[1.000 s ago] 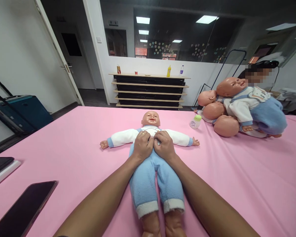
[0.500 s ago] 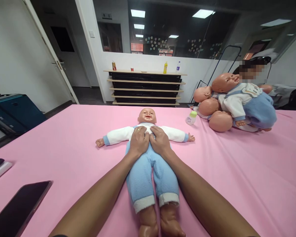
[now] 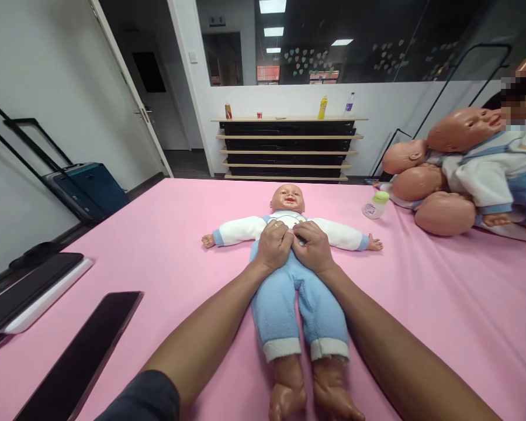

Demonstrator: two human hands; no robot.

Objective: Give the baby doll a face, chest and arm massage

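A baby doll [image 3: 288, 199] lies face up on the pink-covered table, head away from me and arms stretched out to both sides. It wears a white long-sleeved top and light blue fleece overalls [image 3: 274, 318]. My left hand [image 3: 275, 245] rests on the left side of its chest, fingers curled into the front of the overalls. Beside it, thumbs almost touching, my right hand [image 3: 312, 247] is curled the same way on the other side. The cloth within the fingers is mostly hidden. Bare doll feet [image 3: 287, 394] point toward me.
Several dolls [image 3: 445, 213] are piled at the right, with a person partly visible behind. A white bottle with a green cap [image 3: 376, 206] stands near them. At the left lie a phone [image 3: 81, 351] and a dark flat device [image 3: 30, 289]. A shelf [image 3: 289, 137] stands beyond the table.
My fingers, laid flatter on the doll's chest before, are now curled into its clothing. The view has turned left, so everything appears further right. The doll stays in place on the table.
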